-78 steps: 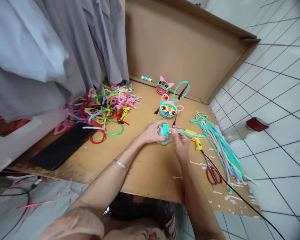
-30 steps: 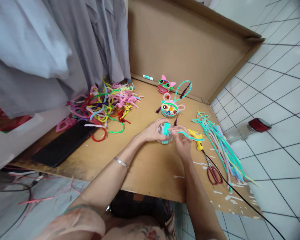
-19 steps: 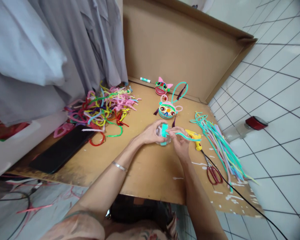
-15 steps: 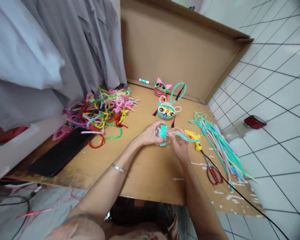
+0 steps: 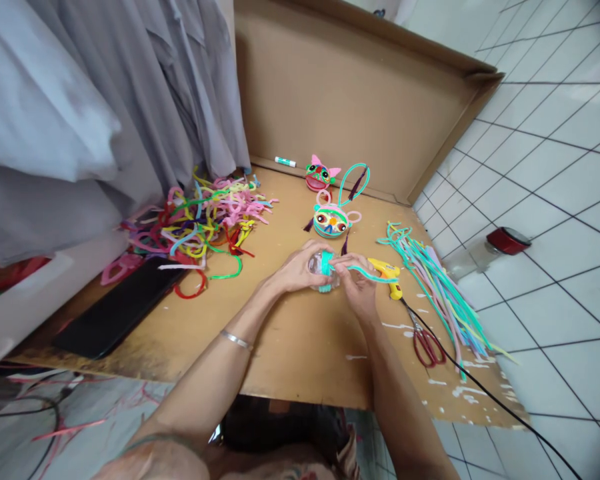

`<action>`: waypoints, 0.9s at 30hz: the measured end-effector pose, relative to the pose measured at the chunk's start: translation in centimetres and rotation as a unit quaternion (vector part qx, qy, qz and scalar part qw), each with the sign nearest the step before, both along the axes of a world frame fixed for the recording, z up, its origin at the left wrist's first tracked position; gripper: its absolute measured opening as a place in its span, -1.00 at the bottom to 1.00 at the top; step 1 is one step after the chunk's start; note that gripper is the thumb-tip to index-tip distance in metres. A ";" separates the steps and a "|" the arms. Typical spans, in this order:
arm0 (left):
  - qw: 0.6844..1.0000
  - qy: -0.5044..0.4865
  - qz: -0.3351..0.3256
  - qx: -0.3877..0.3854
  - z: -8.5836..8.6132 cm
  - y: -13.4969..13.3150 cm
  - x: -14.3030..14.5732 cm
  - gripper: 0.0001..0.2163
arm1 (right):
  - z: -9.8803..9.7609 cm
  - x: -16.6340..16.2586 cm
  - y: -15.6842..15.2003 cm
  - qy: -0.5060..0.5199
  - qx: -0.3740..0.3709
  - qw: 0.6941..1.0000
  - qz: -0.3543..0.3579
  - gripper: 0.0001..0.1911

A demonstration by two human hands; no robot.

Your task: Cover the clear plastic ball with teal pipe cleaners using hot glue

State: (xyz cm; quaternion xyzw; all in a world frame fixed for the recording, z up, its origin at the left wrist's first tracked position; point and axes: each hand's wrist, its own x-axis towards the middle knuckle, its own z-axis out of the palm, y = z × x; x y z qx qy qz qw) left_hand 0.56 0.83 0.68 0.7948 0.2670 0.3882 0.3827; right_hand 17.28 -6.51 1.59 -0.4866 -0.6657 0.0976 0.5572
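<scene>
My left hand [image 5: 295, 268] is closed around a small clear round ball [image 5: 318, 267] partly wrapped in teal pipe cleaner. My right hand [image 5: 357, 287] pinches the teal pipe cleaner [image 5: 366, 272] against the ball, and its free end trails to the right over a yellow glue gun [image 5: 388, 275]. Both hands rest over the middle of a brown cardboard work board [image 5: 290, 333]. Just beyond them lies a finished pipe-cleaner animal face [image 5: 331, 221], with a second pink-eared face [image 5: 319, 175] behind it.
A tangle of coloured pipe cleaners [image 5: 200, 220] lies at the left, a black tablet [image 5: 117, 303] nearer. Straight teal and pastel pipe cleaners [image 5: 440, 287] lie at the right beside red scissors [image 5: 425, 341] and a black cord. A red-lidded jar [image 5: 485, 248] lies on the tiles.
The hands stay on the ball; my right fingers have shifted slightly along the teal pipe cleaner. The camera has drifted a little, so everything sits slightly left.
</scene>
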 end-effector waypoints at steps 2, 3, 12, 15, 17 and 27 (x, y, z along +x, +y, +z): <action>1.000 -0.009 -0.011 -0.004 0.0 0.0 0.0 -0.46 | 0.0 0.0 0.0 0.004 0.001 1.000 0.004 -0.82; 1.000 -0.014 -0.016 -0.006 0.0 0.0 0.0 -0.47 | 0.0 0.0 0.0 0.005 0.003 1.000 0.006 -0.82; 0.999 -0.021 -0.038 -0.013 -0.3 0.3 -0.1 -0.53 | -0.1 0.1 0.0 -0.002 0.007 1.000 0.004 -0.84; 0.999 -0.028 -0.046 -0.010 -0.4 0.3 0.0 -0.53 | -0.1 0.1 0.0 0.004 0.004 1.000 0.007 -0.84; 0.998 -0.033 -0.048 -0.009 -0.4 0.3 0.0 -0.54 | -0.1 0.1 0.1 0.008 0.006 1.000 0.010 -0.85; 0.998 -0.035 -0.043 -0.018 -0.4 0.4 0.1 -0.54 | -0.3 0.1 0.2 0.006 0.012 1.000 0.010 -0.84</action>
